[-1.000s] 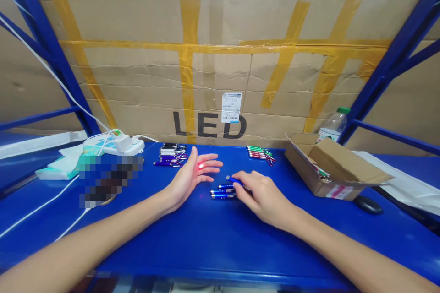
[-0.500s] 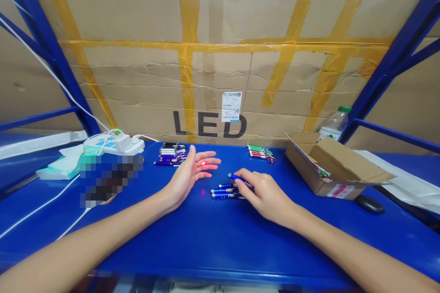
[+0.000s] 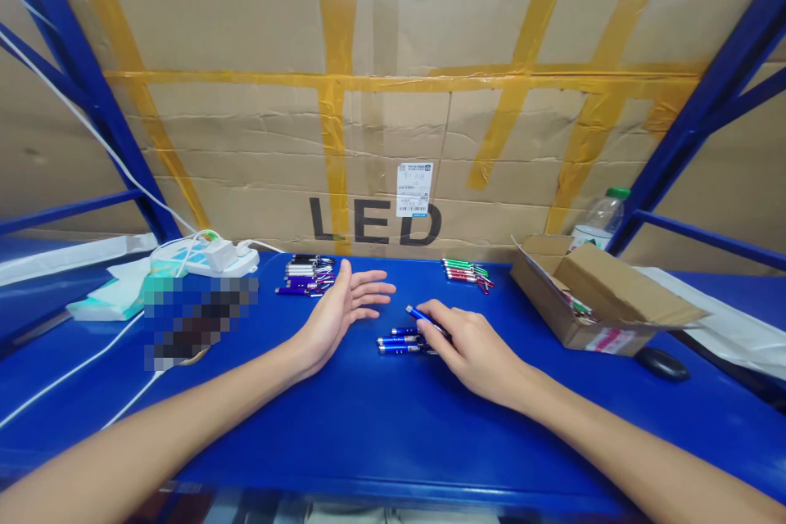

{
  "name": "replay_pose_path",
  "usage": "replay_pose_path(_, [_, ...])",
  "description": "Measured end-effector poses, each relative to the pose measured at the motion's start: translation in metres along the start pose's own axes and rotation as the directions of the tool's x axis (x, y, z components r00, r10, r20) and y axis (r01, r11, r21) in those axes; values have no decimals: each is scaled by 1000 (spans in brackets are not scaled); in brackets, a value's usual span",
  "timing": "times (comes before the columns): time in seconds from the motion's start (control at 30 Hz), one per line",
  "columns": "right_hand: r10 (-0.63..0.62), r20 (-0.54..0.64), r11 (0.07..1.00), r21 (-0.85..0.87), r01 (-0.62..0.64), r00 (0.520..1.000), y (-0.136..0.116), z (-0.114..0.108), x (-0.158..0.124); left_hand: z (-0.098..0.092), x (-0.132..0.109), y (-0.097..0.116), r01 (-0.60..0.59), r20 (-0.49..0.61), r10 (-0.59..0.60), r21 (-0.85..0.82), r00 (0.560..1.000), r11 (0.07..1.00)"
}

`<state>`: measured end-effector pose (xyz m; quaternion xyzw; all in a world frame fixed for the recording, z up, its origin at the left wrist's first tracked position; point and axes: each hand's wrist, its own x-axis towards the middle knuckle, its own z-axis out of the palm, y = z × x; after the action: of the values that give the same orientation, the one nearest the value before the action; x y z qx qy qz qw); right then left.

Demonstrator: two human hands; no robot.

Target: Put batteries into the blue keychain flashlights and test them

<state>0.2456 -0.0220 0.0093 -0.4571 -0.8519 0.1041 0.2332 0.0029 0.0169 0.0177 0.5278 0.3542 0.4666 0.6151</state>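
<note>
Centrally, left hand open and empty beside the blue pens, palm turned toward the right hand, thumb raised, fingers extended and slightly parted. Opposite, right hand closed on one pen, pinched between thumb and fingers; metal end protruding from the grip and aimed up and leftward, toward the left hand's side. Just below this pen, further blue pens lying side by side on the blue table, silver ends to the left, opposite ends partly hidden by the right hand; contact between hand and lower pens impossible to tell.

Behind the left hand, a row of black, silver and purple pens, right ends partly covered by the thumb. Farther right and beyond the right hand, a second row: green pens at the rear, red pens in front, clips to the right.

At right, an open box with small items inside; beside its near corner, a black mouse; behind it, a green-capped bottle. At left, a white power strip with cables. As backdrop, taped cardboard marked "LED", with a white label.
</note>
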Motion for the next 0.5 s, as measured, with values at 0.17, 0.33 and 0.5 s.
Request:
replay_pose_path(0.17, [-3,-15,999,34,3,1000,0,2,0,1,0,0,1,0,-1,1,1000,1000])
replay_pose_path(0.33, [-29,-21,997,67,31,999,0,1,-1,1,0,1,1,-1,-1,2,1000,1000])
replay_pose_path(0.5, [-51,8,996,76,50,999,-4,-3,-5,2,-2,2,8,-4,-8,2,1000,1000])
